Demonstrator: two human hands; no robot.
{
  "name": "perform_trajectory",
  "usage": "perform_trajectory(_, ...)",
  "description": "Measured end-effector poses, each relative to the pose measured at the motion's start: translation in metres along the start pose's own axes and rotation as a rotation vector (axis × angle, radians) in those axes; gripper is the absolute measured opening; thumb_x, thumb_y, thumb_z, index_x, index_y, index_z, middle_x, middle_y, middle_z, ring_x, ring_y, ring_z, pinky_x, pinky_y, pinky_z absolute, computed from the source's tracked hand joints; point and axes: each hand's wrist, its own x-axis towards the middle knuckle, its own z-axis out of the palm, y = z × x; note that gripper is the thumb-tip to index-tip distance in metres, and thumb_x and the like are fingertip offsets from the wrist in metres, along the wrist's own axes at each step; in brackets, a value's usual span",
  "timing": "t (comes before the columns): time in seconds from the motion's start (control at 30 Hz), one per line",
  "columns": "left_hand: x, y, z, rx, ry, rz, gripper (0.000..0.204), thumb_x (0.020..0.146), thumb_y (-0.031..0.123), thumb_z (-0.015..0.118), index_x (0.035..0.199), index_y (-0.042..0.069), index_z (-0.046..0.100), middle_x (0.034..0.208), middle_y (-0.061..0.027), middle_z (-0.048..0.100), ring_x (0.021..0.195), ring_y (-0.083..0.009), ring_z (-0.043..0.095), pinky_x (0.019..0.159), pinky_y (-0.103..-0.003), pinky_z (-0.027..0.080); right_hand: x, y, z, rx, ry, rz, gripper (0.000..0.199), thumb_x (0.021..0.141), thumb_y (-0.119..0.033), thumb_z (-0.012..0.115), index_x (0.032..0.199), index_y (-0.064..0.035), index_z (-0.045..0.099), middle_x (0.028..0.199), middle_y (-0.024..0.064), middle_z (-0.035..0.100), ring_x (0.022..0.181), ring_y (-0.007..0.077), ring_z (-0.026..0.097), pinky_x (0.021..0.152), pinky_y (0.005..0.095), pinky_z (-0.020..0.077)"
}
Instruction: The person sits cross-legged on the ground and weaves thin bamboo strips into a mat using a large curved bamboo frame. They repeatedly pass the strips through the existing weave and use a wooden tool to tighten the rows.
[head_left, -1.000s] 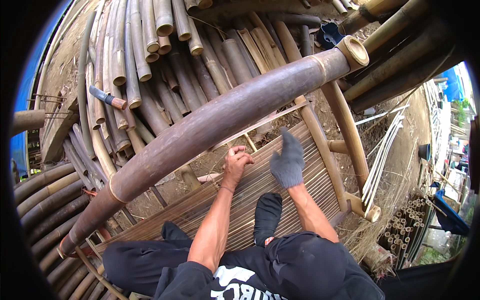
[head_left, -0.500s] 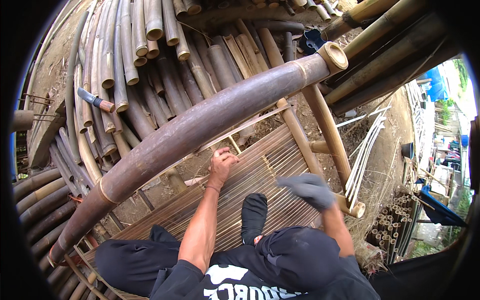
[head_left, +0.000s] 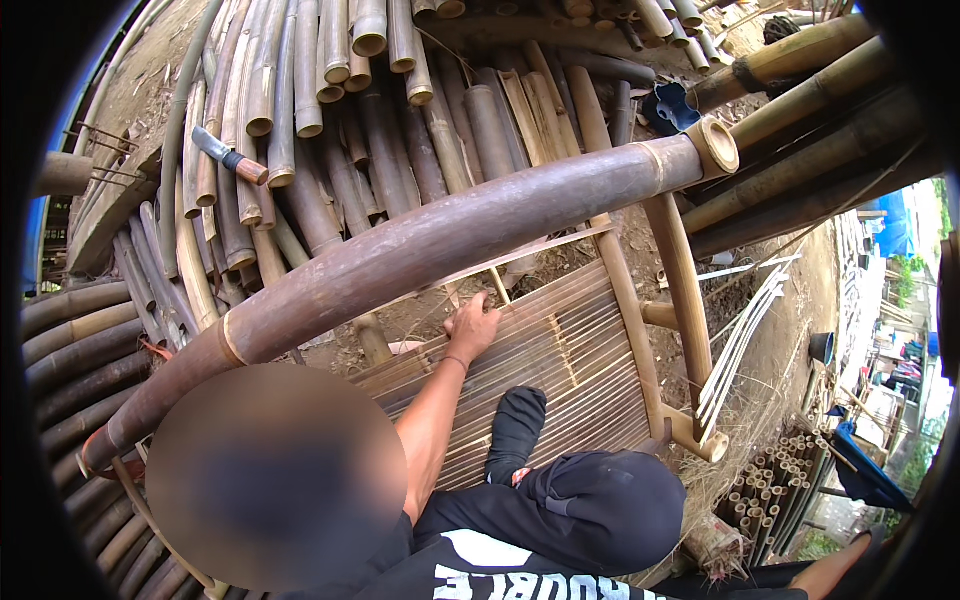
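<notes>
Bamboo slat panel (head_left: 560, 350): left hand (head_left: 472, 322) presses top edge, fingers spread flat, beneath thick pole (head_left: 420, 250). Step likely seating slats; next move needs firm, even pressure. Right hand unseen.

thick pole (head_left: 420, 250) behind slat panel (head_left: 560, 350) — knife (head_left: 228, 156) on stacked poles (head_left: 330, 110)

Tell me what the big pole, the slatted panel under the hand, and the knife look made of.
Big pole: bamboo, brown and weathered, with ringed nodes and a hollow cut end.
Slatted panel: thin split bamboo strips, pale and raw, the left hand resting on it.
Knife: dull grey blade, probably steel; reddish handle, likely wood.
</notes>
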Motion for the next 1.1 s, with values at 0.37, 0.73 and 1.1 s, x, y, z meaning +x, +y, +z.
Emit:
perform_trajectory(0.37, -0.014, 0.018, -0.003, 0.345, -0.138, 0.074, 0.073, 0.071, 0.025, 0.065, 0.14, 0.011, 0.049, 0.131, -0.0178, 0.061, 0.126, -0.0332, 0.052, 0.107, -0.052, 0.025, -0.391, -0.553, 0.111, 0.664, -0.373, -1.238, 0.055, 0.078, -0.025, 0.075, 0.128, -0.0083, 0.061, 0.126, 0.0167, 0.06, 0.116, 0.0344, 0.058, 0.1, 0.044, 0.0468)
perform_trajectory(0.73, -0.014, 0.018, 0.001, 0.392, -0.141, 0.058, 0.06, 0.07, 0.024, 0.068, 0.128, 0.014, 0.054, 0.122, -0.0105, 0.062, 0.122, -0.0301, 0.052, 0.099, -0.052, 0.028, -0.532, -0.683, 0.201, 0.397, -0.422, -1.439, 0.021, 0.08, -0.027, 0.067, 0.087, -0.0062, 0.066, 0.085, 0.0153, 0.064, 0.081, 0.0376, 0.063, 0.083, 0.0456, 0.0517)
perform_trajectory(1.1, -0.015, 0.021, -0.003, 0.368, -0.143, 0.073, 0.062, 0.069, 0.029, 0.066, 0.127, 0.012, 0.056, 0.12, -0.0141, 0.063, 0.119, -0.0321, 0.053, 0.1, -0.052, 0.027, -0.446, -0.681, 0.133, 0.553, -1.685, -0.665, 0.034, 0.09, -0.033, 0.062, 0.095, -0.0011, 0.072, 0.082, 0.0059, 0.063, 0.063, 0.0137, 0.059, 0.054, 0.03, 0.0496)
